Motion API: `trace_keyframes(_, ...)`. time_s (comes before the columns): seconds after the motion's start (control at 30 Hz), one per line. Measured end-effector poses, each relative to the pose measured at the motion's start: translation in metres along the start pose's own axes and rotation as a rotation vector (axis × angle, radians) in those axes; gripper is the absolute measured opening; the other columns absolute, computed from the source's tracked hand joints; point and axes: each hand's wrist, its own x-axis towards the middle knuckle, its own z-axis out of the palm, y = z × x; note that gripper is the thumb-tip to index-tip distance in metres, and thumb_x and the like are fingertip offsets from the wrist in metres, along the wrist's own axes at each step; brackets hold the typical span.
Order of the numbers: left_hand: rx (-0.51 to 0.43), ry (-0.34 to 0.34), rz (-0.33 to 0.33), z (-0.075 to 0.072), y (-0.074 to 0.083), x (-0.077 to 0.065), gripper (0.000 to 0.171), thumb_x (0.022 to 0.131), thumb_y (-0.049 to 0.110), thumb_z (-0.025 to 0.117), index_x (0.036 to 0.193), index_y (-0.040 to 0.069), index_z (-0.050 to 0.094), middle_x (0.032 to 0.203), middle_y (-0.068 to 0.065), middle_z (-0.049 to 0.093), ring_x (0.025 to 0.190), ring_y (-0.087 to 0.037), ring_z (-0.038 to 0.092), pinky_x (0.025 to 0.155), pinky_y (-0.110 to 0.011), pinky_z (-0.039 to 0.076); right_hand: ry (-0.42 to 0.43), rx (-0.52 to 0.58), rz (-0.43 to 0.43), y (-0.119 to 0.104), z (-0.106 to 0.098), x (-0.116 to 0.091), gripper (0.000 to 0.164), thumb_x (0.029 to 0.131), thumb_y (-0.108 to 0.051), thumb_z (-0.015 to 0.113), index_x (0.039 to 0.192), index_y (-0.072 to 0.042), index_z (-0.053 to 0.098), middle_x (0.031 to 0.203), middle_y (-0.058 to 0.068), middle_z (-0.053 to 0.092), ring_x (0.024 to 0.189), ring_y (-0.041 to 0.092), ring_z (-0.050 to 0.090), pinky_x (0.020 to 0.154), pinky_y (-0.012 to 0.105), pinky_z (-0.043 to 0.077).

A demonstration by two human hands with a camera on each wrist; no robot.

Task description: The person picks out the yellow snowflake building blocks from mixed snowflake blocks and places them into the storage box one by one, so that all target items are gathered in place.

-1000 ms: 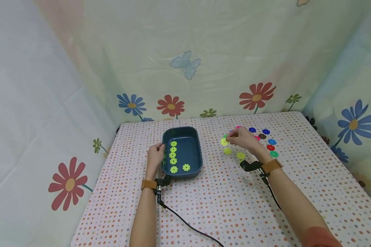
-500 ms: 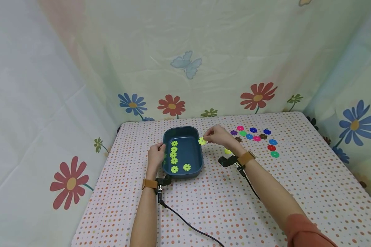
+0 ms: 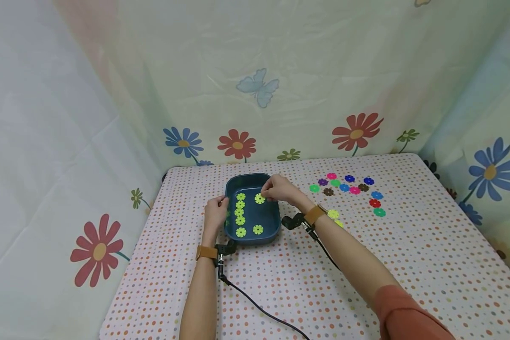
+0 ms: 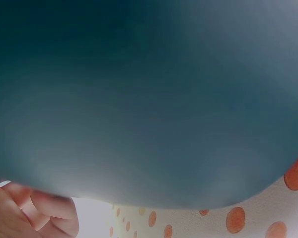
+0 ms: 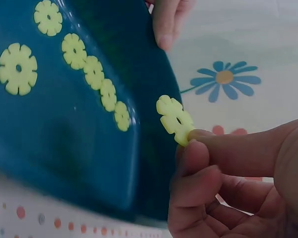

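A dark blue deep tray [image 3: 255, 215] stands on the dotted table. My left hand [image 3: 215, 213] grips its left rim; in the right wrist view that hand's fingers [image 5: 166, 25] show at the rim. Between thumb and fingertips, my right hand [image 3: 280, 189] pinches a yellow flower-shaped disc [image 5: 175, 120] by its edge, over the back right of the tray. Inside lie more yellow discs: several form a column along the left side [image 3: 240, 212], and one [image 3: 258, 230] sits at the front right. The tray's outer wall [image 4: 139, 124] fills most of the left wrist view.
Two yellow discs [image 3: 333, 214] lie on the table by my right forearm. Behind them are scattered several flower discs [image 3: 354, 190] in pink, blue, green, brown, purple and red. A camera cable [image 3: 259, 309] trails from my left wrist. Patterned curtains [image 3: 314, 85] surround the table.
My right hand has picked up a yellow disc from the table and carried it left, over the tray. My left hand has stayed at the left rim.
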Motion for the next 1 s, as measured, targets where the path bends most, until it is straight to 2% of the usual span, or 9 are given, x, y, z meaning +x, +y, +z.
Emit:
trace_keyframes(0.17, 0.003, -0.001, 0.007, 0.000, 0.000, -0.001, 0.040, 0.107, 0.024, 0.053, 0.138, 0.000, 0.061, 0.113, -0.015, 0.069, 0.089, -0.022, 0.062, 0.069, -0.031, 0.048, -0.003, -0.034, 0.031, -0.003, 0.012, 0.007, 0.012, 0.095, -0.006, 0.066, 0.092, 0.002, 0.074, 0.075, 0.006, 0.062, 0.065, 0.015, 0.056, 0.065, 0.030, 0.050)
trace_keyframes(0.3, -0.004, -0.004, 0.008, 0.000, 0.000, -0.002, 0.040, 0.107, 0.025, 0.053, 0.138, 0.000, 0.061, 0.110, -0.016, 0.069, 0.085, -0.023, 0.061, 0.066, -0.031, 0.046, -0.016, -0.068, 0.059, -0.003, 0.019, 0.010, 0.011, 0.094, -0.004, 0.066, 0.092, 0.002, 0.075, 0.079, 0.008, 0.066, 0.066, 0.016, 0.059, 0.066, 0.030, 0.053)
trace_keyframes(0.43, -0.001, 0.002, 0.004, 0.001, -0.001, 0.000, 0.039, 0.107, 0.025, 0.053, 0.137, 0.001, 0.062, 0.105, -0.015, 0.069, 0.082, -0.022, 0.059, 0.064, -0.030, 0.045, -0.038, -0.102, 0.063, 0.000, 0.023, 0.014, 0.012, 0.093, -0.002, 0.065, 0.089, 0.003, 0.075, 0.081, 0.010, 0.069, 0.064, 0.016, 0.061, 0.062, 0.030, 0.054)
trace_keyframes(0.57, 0.002, 0.006, -0.002, 0.001, -0.001, 0.000, 0.039, 0.107, 0.026, 0.053, 0.137, 0.002, 0.063, 0.106, -0.015, 0.069, 0.084, -0.022, 0.060, 0.066, -0.031, 0.046, -0.079, -0.154, 0.062, 0.001, 0.026, 0.017, 0.015, 0.093, -0.002, 0.064, 0.083, 0.004, 0.075, 0.075, 0.008, 0.068, 0.058, 0.014, 0.060, 0.059, 0.029, 0.054)
trace_keyframes(0.7, 0.006, 0.007, -0.010, 0.000, 0.000, 0.000, 0.039, 0.107, 0.026, 0.053, 0.137, 0.002, 0.062, 0.106, -0.015, 0.069, 0.084, -0.022, 0.060, 0.066, -0.031, 0.046, -0.114, -0.224, 0.091, 0.000, 0.029, 0.019, 0.031, 0.090, 0.000, 0.063, 0.059, -0.004, 0.063, 0.058, 0.004, 0.059, 0.050, 0.013, 0.055, 0.055, 0.029, 0.052)
trace_keyframes(0.8, 0.011, 0.010, -0.016, 0.001, 0.000, 0.000, 0.040, 0.107, 0.026, 0.053, 0.137, 0.002, 0.062, 0.107, -0.014, 0.069, 0.085, -0.022, 0.060, 0.067, -0.031, 0.046, -0.135, -0.266, 0.122, -0.003, 0.033, 0.023, 0.042, 0.089, 0.002, 0.061, 0.052, -0.013, 0.047, 0.052, 0.003, 0.051, 0.046, 0.013, 0.053, 0.051, 0.028, 0.049)
trace_keyframes(0.9, 0.016, 0.013, -0.011, 0.001, 0.000, 0.000, 0.040, 0.107, 0.026, 0.053, 0.138, 0.002, 0.062, 0.109, -0.014, 0.069, 0.087, -0.022, 0.061, 0.068, -0.031, 0.047, -0.152, -0.287, 0.156, -0.004, 0.037, 0.027, 0.033, 0.090, 0.003, 0.061, 0.061, -0.010, 0.050, 0.053, 0.004, 0.054, 0.046, 0.013, 0.055, 0.048, 0.025, 0.047)
trace_keyframes(1.0, 0.019, 0.015, -0.003, 0.001, 0.000, -0.001, 0.040, 0.107, 0.025, 0.053, 0.137, 0.001, 0.062, 0.111, -0.015, 0.069, 0.087, -0.022, 0.061, 0.068, -0.032, 0.047, -0.166, -0.305, 0.203, -0.004, 0.042, 0.031, 0.009, 0.091, 0.002, 0.063, 0.084, -0.002, 0.058, 0.060, 0.007, 0.058, 0.047, 0.013, 0.057, 0.048, 0.024, 0.047)
